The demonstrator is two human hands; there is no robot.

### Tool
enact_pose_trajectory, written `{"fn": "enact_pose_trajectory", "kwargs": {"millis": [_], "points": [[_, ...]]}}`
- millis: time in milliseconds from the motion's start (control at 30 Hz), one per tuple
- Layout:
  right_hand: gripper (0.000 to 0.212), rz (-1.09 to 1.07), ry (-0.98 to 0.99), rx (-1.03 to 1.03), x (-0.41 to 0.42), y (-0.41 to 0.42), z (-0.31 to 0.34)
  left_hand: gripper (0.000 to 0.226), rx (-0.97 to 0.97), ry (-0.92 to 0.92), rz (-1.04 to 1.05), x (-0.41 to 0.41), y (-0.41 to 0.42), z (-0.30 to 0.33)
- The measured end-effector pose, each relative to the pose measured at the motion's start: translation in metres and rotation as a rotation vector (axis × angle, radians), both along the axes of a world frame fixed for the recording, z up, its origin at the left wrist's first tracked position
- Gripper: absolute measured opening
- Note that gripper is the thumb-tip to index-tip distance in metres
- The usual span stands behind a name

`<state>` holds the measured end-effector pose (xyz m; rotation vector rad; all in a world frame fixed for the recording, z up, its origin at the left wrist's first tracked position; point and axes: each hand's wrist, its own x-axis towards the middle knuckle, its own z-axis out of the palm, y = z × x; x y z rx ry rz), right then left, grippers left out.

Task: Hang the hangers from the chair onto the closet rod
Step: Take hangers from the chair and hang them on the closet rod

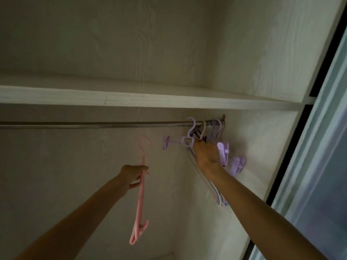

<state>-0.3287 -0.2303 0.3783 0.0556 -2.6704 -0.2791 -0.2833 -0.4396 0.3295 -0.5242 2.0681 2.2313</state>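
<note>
**Two hands up in the closet, one hanger off the rod**

The closet rod runs out of the frame at the left, and both forearms are cut off by the lower edge. The bunch of hangers crowded at the rod's right end overlaps so tightly (pale, lilac and dark hooks together) that their number cannot be told. Their lower bars trail down behind the right arm. The right hand reaches into this bunch just below the hooks; its fingertips are buried among the hanger necks, so whether it pinches any one of them is not clear. A purple clip hanger hangs on the rod at the left edge of the bunch, touching that hand.

The left hand has its fingers curled round a pink hanger, held upright below the rod, hook uppermost and not touching it.

Above the rod sits a pale wooden shelf.
</note>
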Motion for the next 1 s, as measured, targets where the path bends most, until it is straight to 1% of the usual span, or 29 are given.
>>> {"fn": "enact_pose_trajectory", "kwargs": {"millis": [100,167,267,333,367,433,467,567,633,733,800,900,933,1000], "points": [[0.032,-0.050,-0.057,0.014,-0.010,0.002,-0.015,0.005,-0.019,-0.005,0.005,-0.004,-0.004,0.001],[0.037,-0.067,-0.084,-0.029,-0.014,0.003,-0.025,0.017,-0.027,-0.005,0.001,-0.006,-0.006,0.002],[0.057,-0.040,-0.113,-0.097,-0.017,-0.002,-0.027,0.023,-0.044,-0.013,-0.008,-0.009,-0.009,0.002],[0.070,0.033,-0.109,-0.214,-0.015,-0.005,-0.009,0.022,-0.051,-0.016,-0.014,-0.010,-0.011,0.003],[0.072,0.073,-0.063,-0.253,-0.017,-0.006,0.005,0.021,-0.055,-0.019,-0.016,-0.010,-0.011,0.003],[0.070,0.150,0.087,-0.217,-0.030,-0.006,0.029,0.018,-0.054,-0.024,-0.020,-0.012,-0.012,0.004],[0.069,0.186,0.107,-0.187,-0.039,-0.005,0.037,0.017,-0.055,-0.024,-0.022,-0.013,-0.013,0.003],[0.068,0.206,-0.015,-0.094,-0.063,-0.001,0.044,0.013,-0.082,-0.022,-0.037,-0.014,-0.016,0.003],[0.070,0.188,-0.058,-0.051,-0.073,0.005,0.040,0.012,-0.105,-0.024,-0.037,-0.016,-0.018,0.003],[0.065,0.178,0.036,-0.032,-0.079,0.018,0.033,0.009,-0.112,-0.022,-0.035,-0.017,-0.021,0.002],[0.061,0.173,0.089,-0.045,-0.085,0.025,0.031,0.015,-0.125,-0.026,-0.027,-0.017,-0.024,0.001],[0.059,0.146,0.077,-0.016,-0.091,0.030,0.031,0.015,-0.094,-0.041,-0.056,-0.014,-0.029,0.001],[0.059,0.136,0.063,-0.001,-0.092,0.031,0.033,0.019,-0.068,-0.039,-0.080,-0.014,-0.030,0.001],[0.066,0.110,0.025,0.028,-0.089,0.031,0.037,0.024,-0.012,-0.030,-0.103,-0.012,-0.032,0.004]]}}
